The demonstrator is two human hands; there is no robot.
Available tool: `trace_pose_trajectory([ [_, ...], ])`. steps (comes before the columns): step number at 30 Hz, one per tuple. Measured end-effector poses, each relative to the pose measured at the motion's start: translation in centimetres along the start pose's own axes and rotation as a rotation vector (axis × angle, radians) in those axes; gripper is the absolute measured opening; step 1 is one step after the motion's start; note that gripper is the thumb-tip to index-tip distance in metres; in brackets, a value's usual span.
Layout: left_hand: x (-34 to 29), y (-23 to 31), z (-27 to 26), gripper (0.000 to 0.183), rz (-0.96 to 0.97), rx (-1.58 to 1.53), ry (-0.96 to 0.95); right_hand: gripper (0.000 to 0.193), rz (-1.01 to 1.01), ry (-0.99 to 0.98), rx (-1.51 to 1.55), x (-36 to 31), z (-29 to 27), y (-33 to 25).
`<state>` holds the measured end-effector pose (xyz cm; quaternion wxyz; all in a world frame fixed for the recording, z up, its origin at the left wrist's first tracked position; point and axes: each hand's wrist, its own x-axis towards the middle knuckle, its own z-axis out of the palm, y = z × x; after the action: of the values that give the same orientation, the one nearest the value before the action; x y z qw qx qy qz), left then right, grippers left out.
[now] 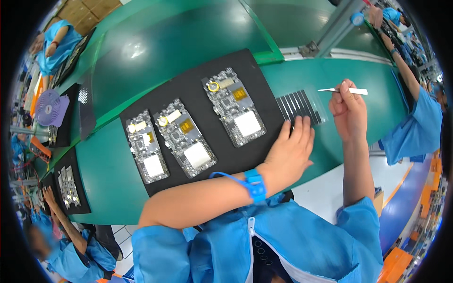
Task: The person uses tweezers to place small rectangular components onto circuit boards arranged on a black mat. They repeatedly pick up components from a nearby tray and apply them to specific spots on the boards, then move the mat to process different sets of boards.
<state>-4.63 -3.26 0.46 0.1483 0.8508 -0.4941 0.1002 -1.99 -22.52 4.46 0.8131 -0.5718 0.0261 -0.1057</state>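
My right hand (348, 106) is raised over the table at the right, its thumb and fingers pinched on white tweezers (357, 91). The fine tip points left. Nearer the middle, my left hand (291, 150) lies with fingers stretched out, fingertips on the lower edge of a clear sheet (319, 104) that carries several black strips (295, 104). A blue wrist strap (255, 185) circles my left wrist. Left of the sheet, three circuit boards (234, 107) (187, 137) (147, 146) lie on a black mat (191, 87), each with a white square patch.
The green table (106, 177) runs beneath the mat. A metal post (337, 28) rises at the far right. Co-workers in blue sit at the left and right; one's hand (49, 195) is near other boards (69, 186). A purple fan (51, 107) stands at the left.
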Motion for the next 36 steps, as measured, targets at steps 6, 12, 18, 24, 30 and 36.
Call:
trace_pose_trajectory([
  [6,0.2,0.0,1.6,0.044,-0.074,-0.521,0.14,0.027,-0.938,-0.676,-1.087,0.7,7.9,2.4],
  [12,-1.0,0.7,3.6,0.029,-0.148,-0.704,0.167,0.038,-1.018,-0.911,-1.067,0.2,10.5,4.6],
  [18,-1.2,0.6,3.1,0.03,-0.1,-0.751,0.173,0.038,-0.933,-0.816,-0.976,-0.4,10.9,4.8],
  [24,-0.7,0.3,1.3,0.065,-0.063,-0.153,0.039,0.024,-0.429,-0.087,-0.519,1.8,5.6,3.3],
  [30,2.9,1.0,-1.1,0.071,-0.136,0.008,-0.15,0.023,0.14,0.047,-0.015,4.1,-4.4,2.4],
  [36,4.5,-1.2,2.3,0.063,-0.162,-0.008,0.085,0.021,0.216,0.113,-0.191,3.8,-4.6,2.0],
])
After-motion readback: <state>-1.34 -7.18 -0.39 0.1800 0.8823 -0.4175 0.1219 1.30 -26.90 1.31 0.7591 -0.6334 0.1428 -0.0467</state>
